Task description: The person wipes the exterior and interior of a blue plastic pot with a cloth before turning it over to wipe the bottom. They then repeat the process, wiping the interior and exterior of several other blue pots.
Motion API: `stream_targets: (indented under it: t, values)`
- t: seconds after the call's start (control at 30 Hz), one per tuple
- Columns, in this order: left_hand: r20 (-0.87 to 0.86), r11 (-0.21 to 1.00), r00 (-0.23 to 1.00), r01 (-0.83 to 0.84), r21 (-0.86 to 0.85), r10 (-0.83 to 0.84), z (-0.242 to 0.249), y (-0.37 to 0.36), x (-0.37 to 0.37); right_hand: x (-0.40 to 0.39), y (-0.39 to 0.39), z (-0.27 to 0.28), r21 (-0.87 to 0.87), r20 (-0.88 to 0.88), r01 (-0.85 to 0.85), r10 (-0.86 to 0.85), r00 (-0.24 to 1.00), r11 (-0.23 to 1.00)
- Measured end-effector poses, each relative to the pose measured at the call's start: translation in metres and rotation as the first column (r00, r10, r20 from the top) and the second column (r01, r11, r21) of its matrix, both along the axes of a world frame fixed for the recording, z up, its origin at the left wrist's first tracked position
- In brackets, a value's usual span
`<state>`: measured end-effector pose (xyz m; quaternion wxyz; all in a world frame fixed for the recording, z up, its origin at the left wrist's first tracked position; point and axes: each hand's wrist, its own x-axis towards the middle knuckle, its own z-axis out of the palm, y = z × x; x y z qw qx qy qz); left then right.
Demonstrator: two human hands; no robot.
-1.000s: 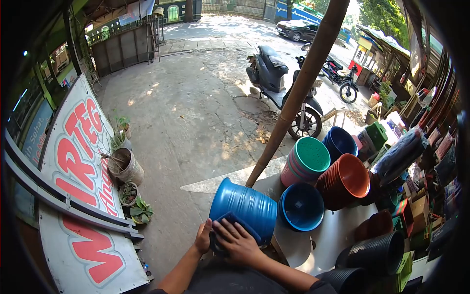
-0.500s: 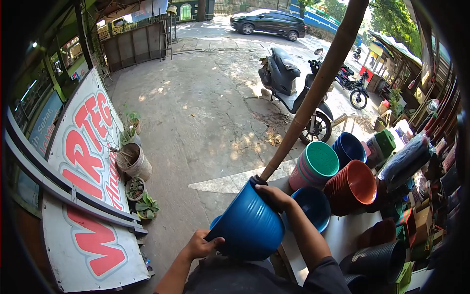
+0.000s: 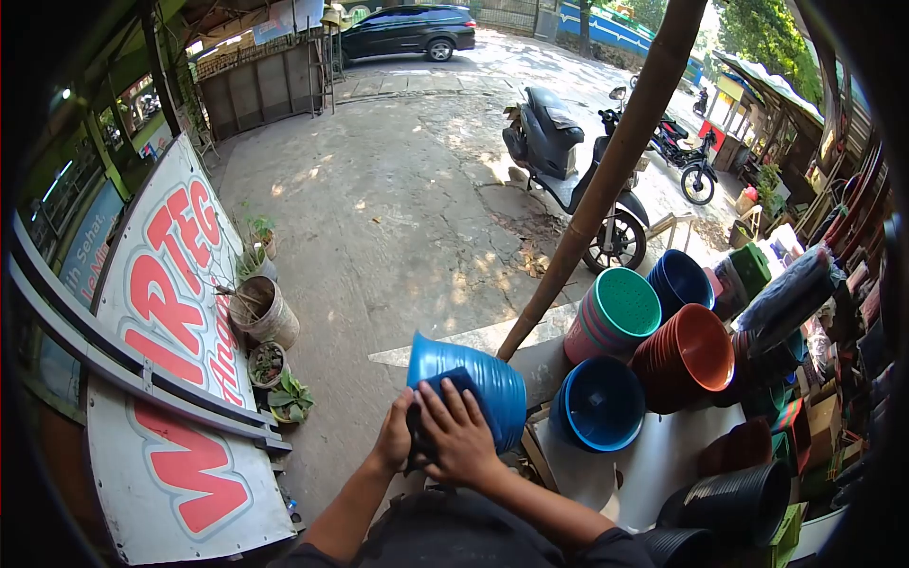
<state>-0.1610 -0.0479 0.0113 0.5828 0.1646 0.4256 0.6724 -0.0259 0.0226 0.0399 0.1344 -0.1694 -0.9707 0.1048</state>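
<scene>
A blue plastic bucket (image 3: pixel 495 393) with a ridged wall is held tilted on its side in front of my body, its rim toward the left. My left hand (image 3: pixel 393 437) grips the bucket at its rim side, with the thumb up and the other fingers mostly hidden. My right hand (image 3: pixel 459 440) presses a dark cloth (image 3: pixel 453 381) against the bucket's outer wall, fingers laid over the cloth. Just to the right, another blue bucket (image 3: pixel 598 405) stands mouth up on a pale table top (image 3: pixel 653 473).
Past it are a green perforated basket (image 3: pixel 627 301), stacked orange-red buckets (image 3: pixel 684 358) and black buckets (image 3: pixel 729 502). A bamboo pole (image 3: pixel 606 185) slants up in front. Potted plants (image 3: pixel 265 312) and a large sign (image 3: pixel 180 360) line the left. A scooter (image 3: pixel 559 142) is parked ahead.
The bucket has turned and shifted slightly left and down. My right hand has moved with the cloth from the far rim to the near outer wall. The car has moved left.
</scene>
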Motion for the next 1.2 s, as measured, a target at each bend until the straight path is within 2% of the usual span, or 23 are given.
stream_targets:
  t: [0.07, 0.13, 0.2, 0.27, 0.37, 0.4, 0.47, 0.53, 0.57, 0.6, 0.67, 0.7, 0.73, 0.8, 0.87, 0.9, 0.93, 1.0, 1.03, 1.07, 1.1, 1.13, 1.2]
  values:
    - [0.18, 0.994, 0.983, -0.046, 0.102, 0.027, 0.001, 0.005, -0.014, 0.007, -0.021, -0.021, 0.038, -0.014, -0.023, 0.024, 1.0, 0.999]
    - [0.157, 0.995, 0.987, -0.056, 0.087, 0.042, 0.008, 0.007, -0.023, 0.018, -0.035, -0.043, 0.063, -0.02, -0.021, 0.023, 1.0, 0.998]
    - [-0.005, 0.988, 0.989, -0.148, 0.035, 0.149, 0.0, 0.008, -0.027, 0.029, -0.042, -0.07, 0.103, -0.079, -0.014, 0.022, 0.997, 0.995]
    - [0.072, 0.982, 0.981, -0.182, 0.049, 0.179, 0.009, 0.005, -0.029, 0.038, -0.043, -0.084, 0.132, -0.1, 0.015, -0.002, 0.995, 0.991]
    - [0.431, 0.97, 0.889, -0.219, 0.109, 0.153, 0.003, -0.001, -0.044, 0.045, -0.033, -0.086, -0.15, -0.178, 0.221, -0.246, 0.953, 0.964]
    - [0.429, 0.969, 0.891, -0.219, 0.111, 0.152, 0.001, -0.006, -0.045, 0.043, -0.028, -0.08, -0.149, -0.181, 0.221, -0.246, 0.952, 0.964]
    - [0.517, 0.957, 0.84, -0.264, 0.124, 0.165, -0.001, -0.011, -0.046, 0.038, -0.016, -0.066, -0.492, -0.455, 0.228, -0.471, 0.756, 0.84]
    - [0.5, 0.955, 0.855, -0.251, 0.161, 0.141, 0.005, -0.018, -0.047, 0.042, 0.0, -0.06, -0.597, -0.456, 0.185, -0.519, 0.723, 0.781]
    - [0.48, 0.957, 0.87, -0.226, 0.18, 0.115, 0.005, -0.022, -0.05, 0.042, 0.011, -0.051, -0.895, -0.374, -0.06, -0.667, 0.644, 0.443]
    - [0.461, 0.96, 0.883, -0.2, 0.198, 0.089, 0.006, -0.026, -0.051, 0.044, 0.022, -0.043, -0.944, -0.219, -0.329, -0.762, 0.609, 0.008]
    - [0.428, 0.96, 0.898, -0.201, 0.194, 0.101, 0.011, -0.034, -0.049, 0.06, 0.06, -0.048, -0.886, -0.155, -0.44, -0.802, 0.577, -0.145]
    - [0.415, 0.966, 0.906, -0.18, 0.184, 0.089, 0.008, -0.04, -0.049, 0.07, 0.079, -0.045, -0.869, -0.17, -0.457, -0.756, 0.632, -0.187]
    - [0.402, 0.972, 0.913, -0.158, 0.173, 0.077, 0.007, -0.046, -0.049, 0.077, 0.1, -0.034, -0.767, -0.265, -0.559, -0.637, 0.724, -0.316]
    - [0.358, 0.974, 0.931, -0.14, 0.18, 0.068, 0.005, -0.053, -0.048, 0.084, 0.12, 0.011, -0.907, -0.063, -0.303, -0.618, 0.784, -0.293]
    - [0.27, 0.988, 0.963, -0.052, 0.147, 0.011, -0.002, -0.058, -0.048, 0.083, 0.144, 0.021, -0.909, 0.044, -0.178, -0.511, 0.858, -0.377]
    - [0.243, 0.991, 0.97, -0.051, 0.12, 0.02, -0.002, -0.059, -0.046, 0.073, 0.145, 0.038, -0.921, -0.019, -0.189, -0.445, 0.895, -0.34]
    - [0.244, 0.992, 0.97, -0.045, 0.12, 0.015, 0.002, -0.058, -0.045, 0.067, 0.153, 0.035, -0.939, 0.084, -0.06, -0.395, 0.915, -0.339]
    - [-0.009, 0.993, 0.993, 0.119, 0.015, -0.118, 0.016, -0.054, -0.046, 0.051, 0.171, 0.024, -0.959, 0.255, 0.224, -0.179, 0.95, -0.175]
    - [-0.008, 0.992, 0.992, 0.122, 0.016, -0.122, 0.022, -0.049, -0.046, 0.035, 0.165, 0.033, -0.986, 0.145, 0.139, -0.053, 0.988, -0.095]
    - [-0.158, 0.982, 0.969, 0.18, -0.064, -0.188, 0.028, -0.043, -0.044, 0.025, 0.157, 0.047, -0.977, 0.186, 0.18, 0.048, 0.981, 0.116]
    - [-0.295, 0.963, 0.92, 0.222, -0.154, -0.259, 0.031, -0.039, -0.041, 0.014, 0.156, 0.028, -0.9, 0.133, 0.076, 0.107, 0.985, 0.428]
    - [-0.286, 0.962, 0.922, 0.221, -0.161, -0.259, 0.031, -0.034, -0.036, 0.001, 0.148, 0.022, -0.727, 0.101, -0.052, 0.182, 0.978, 0.685]
    - [-0.053, 0.974, 0.984, 0.16, -0.16, -0.171, 0.02, -0.021, -0.031, -0.01, 0.12, 0.038, -0.478, 0.266, -0.051, 0.2, 0.943, 0.877]
